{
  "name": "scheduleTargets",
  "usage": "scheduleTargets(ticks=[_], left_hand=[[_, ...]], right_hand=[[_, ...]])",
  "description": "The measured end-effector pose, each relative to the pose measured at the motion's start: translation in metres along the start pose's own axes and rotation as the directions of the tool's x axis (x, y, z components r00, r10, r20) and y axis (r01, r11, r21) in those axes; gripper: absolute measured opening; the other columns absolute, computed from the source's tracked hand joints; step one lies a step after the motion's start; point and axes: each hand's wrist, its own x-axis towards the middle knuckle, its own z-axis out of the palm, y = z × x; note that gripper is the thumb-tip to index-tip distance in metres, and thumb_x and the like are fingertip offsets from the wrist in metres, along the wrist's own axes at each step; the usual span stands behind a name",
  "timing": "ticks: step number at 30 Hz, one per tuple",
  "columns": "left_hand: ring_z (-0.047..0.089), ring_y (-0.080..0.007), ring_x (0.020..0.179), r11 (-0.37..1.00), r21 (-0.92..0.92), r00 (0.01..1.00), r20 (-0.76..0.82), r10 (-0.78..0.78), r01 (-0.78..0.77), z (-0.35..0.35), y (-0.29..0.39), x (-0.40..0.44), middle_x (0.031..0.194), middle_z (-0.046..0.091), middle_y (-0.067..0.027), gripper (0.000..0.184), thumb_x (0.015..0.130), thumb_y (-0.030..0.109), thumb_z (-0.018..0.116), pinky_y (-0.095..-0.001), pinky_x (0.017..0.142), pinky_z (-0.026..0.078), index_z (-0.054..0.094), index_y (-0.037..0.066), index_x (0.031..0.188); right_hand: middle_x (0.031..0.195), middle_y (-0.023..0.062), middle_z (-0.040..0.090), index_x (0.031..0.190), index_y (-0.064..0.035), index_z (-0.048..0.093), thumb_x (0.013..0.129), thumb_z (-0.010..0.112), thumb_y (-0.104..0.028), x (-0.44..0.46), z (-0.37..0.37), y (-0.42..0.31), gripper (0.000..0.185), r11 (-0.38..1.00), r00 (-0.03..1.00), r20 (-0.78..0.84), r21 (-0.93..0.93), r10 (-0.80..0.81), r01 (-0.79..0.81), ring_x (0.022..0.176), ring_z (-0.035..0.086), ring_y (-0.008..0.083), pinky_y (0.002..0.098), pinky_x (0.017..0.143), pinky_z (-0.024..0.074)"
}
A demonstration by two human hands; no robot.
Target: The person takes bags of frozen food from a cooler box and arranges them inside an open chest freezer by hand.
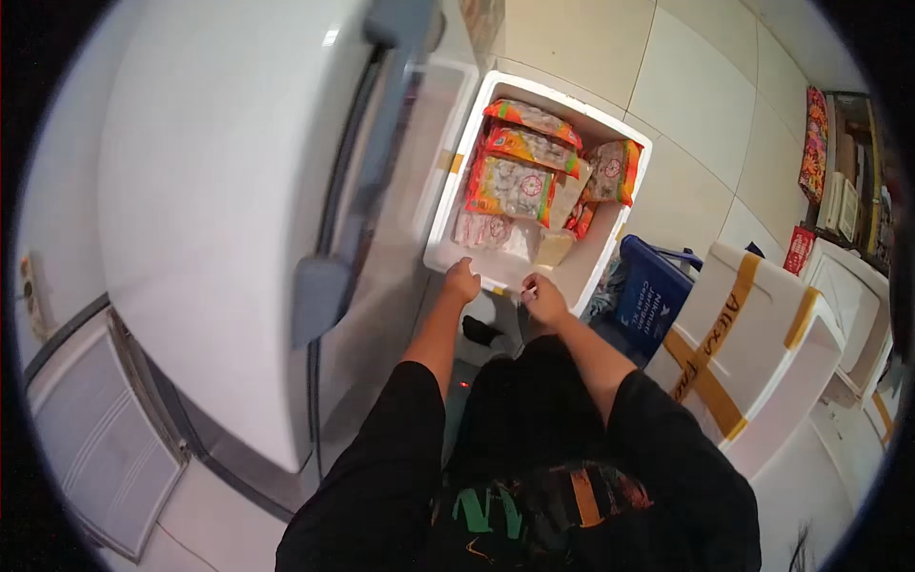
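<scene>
A white styrofoam box stands open on the floor in front of me. Inside lie several orange-and-clear plastic packs of pale, roundish food, some overlapping, with one pack against the right wall. Pale blocks sit among them near the close end. My left hand is closed, its fingers curled at the box's near rim. My right hand is closed in a pinch beside the same rim, farther right. Something small and whitish shows at its fingertips, too small to name.
A tall white chest or fridge with its lid or door fills the left side. To the right are a blue bag with white lettering and a taped styrofoam box. Shelves stand at far right, over a tiled floor.
</scene>
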Motion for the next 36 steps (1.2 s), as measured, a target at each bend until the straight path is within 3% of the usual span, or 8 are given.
scheduleTargets(ticks=[8, 11, 18, 27, 28, 30, 32, 36], left_hand=[[0.038, -0.0358, 0.11, 0.909, 0.297, 0.865, -0.322, 0.384, -0.293, 0.09, -0.073, 0.151, 0.118, 0.038, -0.0254, 0.065, 0.065, 0.015, 0.062, -0.0385, 0.096, 0.027, 0.032, -0.006, 0.119], [0.038, -0.0361, 0.11, 0.994, -0.107, 0.951, -0.31, -0.023, -0.011, 0.064, -0.035, 0.132, 0.117, 0.038, -0.0263, 0.07, 0.062, 0.014, 0.065, -0.0388, 0.095, 0.028, 0.03, -0.005, 0.12], [0.043, -0.0365, 0.101, 0.963, -0.265, 0.904, -0.421, -0.07, -0.049, 0.108, -0.077, 0.166, 0.106, 0.046, -0.0241, 0.075, 0.053, 0.021, 0.073, -0.0405, 0.087, 0.036, 0.035, -0.002, 0.113], [0.049, -0.0332, 0.095, 0.996, 0.037, 0.831, -0.554, -0.048, 0.082, 0.076, -0.024, 0.148, 0.104, 0.049, -0.02, 0.077, 0.05, 0.029, 0.076, -0.04, 0.082, 0.04, 0.037, 0.003, 0.112], [0.047, -0.0351, 0.095, 0.875, -0.479, 0.862, -0.47, -0.188, -0.071, 0.076, -0.023, 0.147, 0.105, 0.048, -0.0202, 0.074, 0.053, 0.032, 0.073, -0.041, 0.081, 0.039, 0.038, 0.002, 0.111], [0.046, -0.037, 0.096, 0.488, -0.856, 0.908, -0.327, -0.261, -0.168, 0.077, -0.024, 0.146, 0.106, 0.047, -0.0203, 0.07, 0.057, 0.036, 0.071, -0.0421, 0.081, 0.039, 0.038, 0.002, 0.109], [0.042, -0.0364, 0.102, 0.989, -0.037, 0.918, -0.37, -0.146, 0.142, 0.057, -0.003, 0.133, 0.108, 0.045, -0.0211, 0.072, 0.058, 0.034, 0.07, -0.0413, 0.085, 0.037, 0.037, 0.001, 0.112], [0.04, -0.037, 0.105, 0.991, -0.093, 0.868, -0.48, -0.128, 0.095, 0.087, -0.023, 0.15, 0.109, 0.043, -0.0237, 0.078, 0.056, 0.032, 0.071, -0.0406, 0.088, 0.035, 0.034, -0.003, 0.114]], right_hand=[[0.082, 0.0109, 0.055, 0.087, -0.004, 0.049, 0.069, 0.052, -0.012, 0.039, 0.001, 0.053, 0.02, 0.987, 0.998, 0.053, 0.154, 0.045, -0.052, 0.078, 0.054, 0.0251, 0.0338, 0.069, 0.043], [0.084, 0.0118, 0.055, 0.088, -0.0042, 0.047, 0.069, 0.053, -0.016, 0.058, -0.002, 0.067, 0.023, 0.999, 0.992, 0.12, 0.004, 0.034, -0.035, 0.08, 0.054, 0.026, 0.0351, 0.071, 0.0428], [0.106, 0.0197, 0.05, 0.111, -0.0015, 0.043, 0.062, 0.059, -0.03, 0.114, 0.027, 0.064, 0.058, 0.977, 0.955, 0.25, -0.18, 0.16, -0.117, 0.099, 0.049, 0.0315, 0.0356, 0.084, 0.039], [0.112, 0.0258, 0.045, 0.12, 0.0057, 0.032, 0.062, 0.062, -0.039, 0.117, 0.038, 0.1, 0.079, 0.959, 0.886, 0.368, -0.144, 0.281, -0.244, 0.104, 0.047, 0.0311, 0.0306, 0.088, 0.0365], [0.111, 0.026, 0.046, 0.118, 0.0076, 0.034, 0.062, 0.062, -0.039, 0.118, 0.035, 0.104, 0.078, 0.941, 0.878, 0.339, -0.125, 0.339, -0.315, 0.104, 0.047, 0.0308, 0.0303, 0.087, 0.0366], [0.106, 0.0264, 0.049, 0.115, 0.011, 0.036, 0.062, 0.061, -0.039, 0.123, 0.034, 0.109, 0.077, 0.923, 0.881, 0.276, -0.123, 0.384, -0.363, 0.101, 0.049, 0.0303, 0.0297, 0.086, 0.037], [0.111, 0.0272, 0.045, 0.116, 0.0107, 0.035, 0.062, 0.06, -0.041, 0.127, 0.034, 0.11, 0.078, 0.927, 0.887, 0.272, -0.083, 0.373, -0.365, 0.105, 0.046, 0.0315, 0.0306, 0.089, 0.0349], [0.115, 0.0278, 0.042, 0.119, 0.0103, 0.031, 0.062, 0.06, -0.043, 0.126, 0.047, 0.104, 0.083, 0.912, 0.86, 0.321, -0.038, 0.397, -0.408, 0.109, 0.042, 0.032, 0.0312, 0.091, 0.0326]])
